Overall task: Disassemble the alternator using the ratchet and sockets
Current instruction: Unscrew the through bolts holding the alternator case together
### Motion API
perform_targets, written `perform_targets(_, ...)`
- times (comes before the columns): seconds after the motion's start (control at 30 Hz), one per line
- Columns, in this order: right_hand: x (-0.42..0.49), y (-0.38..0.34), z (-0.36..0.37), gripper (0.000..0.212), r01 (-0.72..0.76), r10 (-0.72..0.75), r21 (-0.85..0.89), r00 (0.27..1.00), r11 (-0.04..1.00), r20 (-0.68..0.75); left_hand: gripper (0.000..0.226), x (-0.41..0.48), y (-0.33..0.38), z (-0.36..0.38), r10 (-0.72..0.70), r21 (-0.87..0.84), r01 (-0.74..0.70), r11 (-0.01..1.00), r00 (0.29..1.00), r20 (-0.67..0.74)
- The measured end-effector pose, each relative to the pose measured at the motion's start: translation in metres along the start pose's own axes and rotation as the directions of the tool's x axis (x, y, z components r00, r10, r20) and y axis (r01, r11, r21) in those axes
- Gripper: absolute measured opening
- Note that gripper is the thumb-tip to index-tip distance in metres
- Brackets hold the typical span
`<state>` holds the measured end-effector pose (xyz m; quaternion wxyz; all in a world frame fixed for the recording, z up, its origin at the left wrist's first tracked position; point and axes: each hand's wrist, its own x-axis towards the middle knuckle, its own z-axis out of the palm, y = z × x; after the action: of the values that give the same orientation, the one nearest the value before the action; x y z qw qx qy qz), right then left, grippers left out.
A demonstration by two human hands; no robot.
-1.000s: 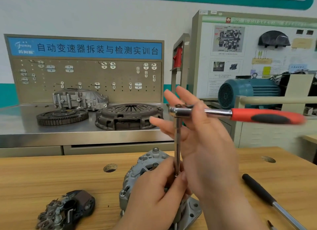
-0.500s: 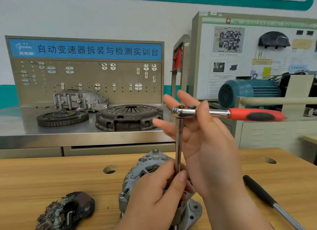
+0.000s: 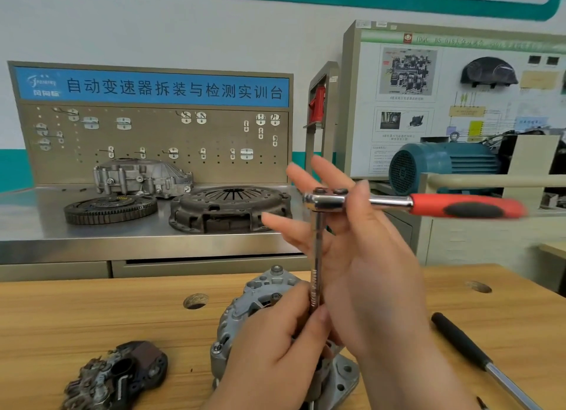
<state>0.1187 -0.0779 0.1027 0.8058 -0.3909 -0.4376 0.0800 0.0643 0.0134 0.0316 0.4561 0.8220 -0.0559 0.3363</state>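
Head: one ratchet (image 3: 395,202); two hands (image 3: 269,360) (image 3: 367,265)

Rear steel surface (image 3: 36,226): toothed flywheel (image 3: 110,209) at left, clutch cover (image 3: 229,209) just right of it, alu housing (image 3: 142,177) behind the flywheel. Pegboard (image 3: 153,140) w/ blue sign (image 3: 153,86) at back. Far right: blue motor (image 3: 444,161), display board (image 3: 444,82). Front wood surface (image 3: 76,311) w/ round hole (image 3: 195,300); black-handled bar (image 3: 459,339) lying at right.
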Motion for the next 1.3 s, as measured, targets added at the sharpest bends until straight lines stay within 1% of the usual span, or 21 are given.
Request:
perform_targets(0.1,0.0018,-0.0018,-0.0003,0.051,-0.036,0.037,-0.067,0.999,0.997,0.019,0.038,-0.0005,0.0009,-0.0011,0.027,0.038,-0.027,0.999,1.0,0.009)
perform_targets(0.13,0.0011,-0.0015,0.0012,0.049,-0.001,0.001,-0.087,1.0,0.996,0.006,0.036,0.0001,0.0008,-0.0005,0.031,0.032,-0.031,0.999,1.0,0.008)
perform_targets(0.2,0.0009,-0.0006,0.0022,0.036,0.122,-0.128,-0.229,0.992,0.966,-0.011,0.032,0.0018,-0.0002,0.0016,-0.003,-0.018,0.003,1.0,1.0,-0.011)
perform_targets(0.27,0.0022,-0.0031,0.0026,0.034,0.225,-0.228,-0.364,0.973,0.904,0.034,0.027,0.0022,-0.0025,0.0045,-0.039,-0.047,0.037,0.998,0.999,-0.036)
perform_targets(0.33,0.0029,-0.003,0.0032,0.032,0.229,-0.223,-0.343,0.973,0.911,0.056,0.023,0.0023,-0.0034,0.0047,-0.035,-0.026,0.033,0.999,0.997,-0.072)
perform_targets(0.4,0.002,-0.0024,0.0043,0.022,0.182,-0.18,-0.25,0.983,0.951,0.028,0.029,0.002,-0.0033,0.0031,-0.011,-0.012,0.01,1.0,0.999,-0.03)
perform_targets(0.47,0.0003,-0.0013,0.0022,0.033,0.061,-0.061,-0.09,0.998,0.994,0.002,0.037,0.0004,-0.0016,0.0005,-0.008,0.0,0.008,1.0,1.0,0.013)
perform_targets(0.53,-0.0001,-0.0021,-0.0001,0.049,-0.037,0.038,-0.033,0.999,0.999,0.02,0.041,-0.0007,-0.001,-0.0011,-0.007,0.014,0.006,1.0,1.0,0.024)
perform_targets(0.6,-0.0002,-0.0016,0.0004,0.051,-0.042,0.044,-0.074,0.999,0.996,0.03,0.038,-0.0004,-0.0013,-0.001,0.004,0.019,-0.004,1.0,1.0,0.019)
perform_targets(0.7,-0.0011,0.0,0.0035,0.041,0.117,-0.118,-0.218,0.993,0.969,0.007,0.03,0.0021,-0.0022,0.0014,-0.016,-0.043,0.016,0.999,1.0,-0.003)
perform_targets(0.73,-0.0018,-0.0005,0.0028,0.038,0.191,-0.194,-0.299,0.981,0.935,0.019,0.028,0.0025,-0.0034,0.0023,-0.03,-0.068,0.029,0.997,1.0,-0.01)
perform_targets(0.77,-0.0023,-0.0015,0.0022,0.042,0.242,-0.241,-0.39,0.969,0.888,0.053,0.027,0.0026,-0.0038,0.0029,-0.037,-0.075,0.035,0.997,0.999,-0.014)
perform_targets(0.8,-0.0024,-0.0024,0.0029,0.033,0.257,-0.242,-0.43,0.966,0.865,0.09,0.027,0.0026,-0.0035,0.0033,-0.034,-0.069,0.033,0.997,0.999,-0.019)
perform_targets(0.83,-0.0018,-0.0022,0.0032,0.04,0.257,-0.238,-0.437,0.966,0.862,0.1,0.027,0.0026,-0.0038,0.0033,-0.026,-0.063,0.024,0.998,0.999,-0.022)
perform_targets(0.9,-0.0012,-0.0021,0.0045,0.037,0.199,-0.192,-0.293,0.98,0.935,0.052,0.029,0.0024,-0.0044,0.002,-0.009,-0.057,0.008,0.998,1.0,-0.008)
perform_targets(0.97,0.0002,-0.0017,0.0031,0.044,0.086,-0.087,-0.097,0.996,0.992,-0.005,0.034,0.0014,-0.0031,0.0,-0.004,-0.034,0.004,0.999,1.0,0.01)
perform_targets(1.03,0.0006,-0.001,-0.0006,0.051,0.0,0.0,-0.046,1.0,0.999,-0.012,0.036,-0.0002,-0.0024,-0.0016,0.011,0.008,-0.011,1.0,1.0,0.007)
perform_targets(1.1,0.0007,-0.0009,-0.0001,0.051,-0.022,0.021,-0.078,1.0,0.997,-0.011,0.035,-0.0001,-0.002,-0.0018,0.032,0.032,-0.033,0.999,0.999,0.014)
perform_targets(1.13,0.0004,-0.0006,0.0002,0.049,0.004,-0.005,-0.121,1.0,0.993,-0.006,0.034,0.0004,-0.0019,-0.0009,0.033,0.019,-0.033,0.999,0.999,0.012)
perform_targets(1.23,0.0007,-0.0042,0.0014,0.033,0.186,-0.182,-0.337,0.982,0.923,0.045,0.028,0.0021,-0.004,0.0018,-0.006,-0.077,0.006,0.997,1.0,-0.002)
perform_targets(1.3,0.0019,-0.006,0.0013,0.033,0.249,-0.232,-0.396,0.968,0.884,0.092,0.025,0.002,-0.005,0.0028,-0.015,-0.06,0.014,0.998,0.999,-0.028)
